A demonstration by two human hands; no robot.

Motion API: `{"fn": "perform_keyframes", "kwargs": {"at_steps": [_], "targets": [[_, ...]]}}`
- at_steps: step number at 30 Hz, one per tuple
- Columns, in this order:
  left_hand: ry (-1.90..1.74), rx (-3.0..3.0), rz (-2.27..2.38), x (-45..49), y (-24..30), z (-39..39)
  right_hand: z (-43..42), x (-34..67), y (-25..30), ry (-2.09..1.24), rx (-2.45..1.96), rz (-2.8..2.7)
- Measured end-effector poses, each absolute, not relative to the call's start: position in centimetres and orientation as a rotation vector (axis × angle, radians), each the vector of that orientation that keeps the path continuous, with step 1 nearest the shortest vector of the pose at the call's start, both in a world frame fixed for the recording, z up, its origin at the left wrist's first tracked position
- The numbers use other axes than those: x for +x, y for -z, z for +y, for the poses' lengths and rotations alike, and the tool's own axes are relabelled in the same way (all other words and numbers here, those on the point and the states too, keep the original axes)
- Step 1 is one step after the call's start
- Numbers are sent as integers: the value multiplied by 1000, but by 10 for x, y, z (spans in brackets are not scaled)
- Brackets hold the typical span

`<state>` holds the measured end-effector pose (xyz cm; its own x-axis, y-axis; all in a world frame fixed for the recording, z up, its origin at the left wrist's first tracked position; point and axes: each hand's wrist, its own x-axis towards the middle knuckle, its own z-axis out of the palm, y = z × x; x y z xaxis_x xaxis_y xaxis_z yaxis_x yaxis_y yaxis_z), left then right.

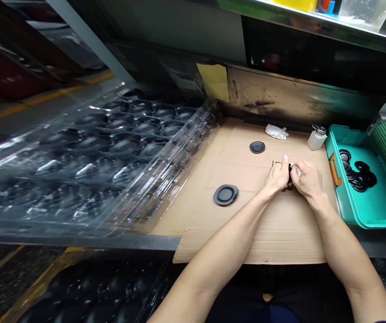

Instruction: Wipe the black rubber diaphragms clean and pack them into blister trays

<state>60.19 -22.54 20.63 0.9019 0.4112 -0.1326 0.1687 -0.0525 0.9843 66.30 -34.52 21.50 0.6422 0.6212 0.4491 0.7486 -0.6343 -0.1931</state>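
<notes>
Person's wearing dark clothing w/ a navy patch at centre; L forearm & R forearm are showing bare, as are L hand & R hand; purplish sleeve edge is peeking in at bottom R.

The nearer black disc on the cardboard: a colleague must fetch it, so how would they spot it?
On the cardboard sheet beside the clear plastic tray, look left of the person's left hand. The black round disc lies there alone, closer to the person than the other disc.
</notes>
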Motion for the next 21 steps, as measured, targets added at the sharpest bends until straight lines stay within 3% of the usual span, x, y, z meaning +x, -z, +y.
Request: {"fn": "perform_keyframes", "kwargs": {"at_steps": [6, 13, 21], "targets": [[-349, 1345, 381, 608, -212, -218, -356, 686, -206, 437, -2599, -871], [-315, 1742, 367, 534, -253, -180, -366, 708, -191, 388, -2704, -719], [-291, 1839, 629, 428, -237, -104, -368, 699, -212, 658, -2227, -774]]}}
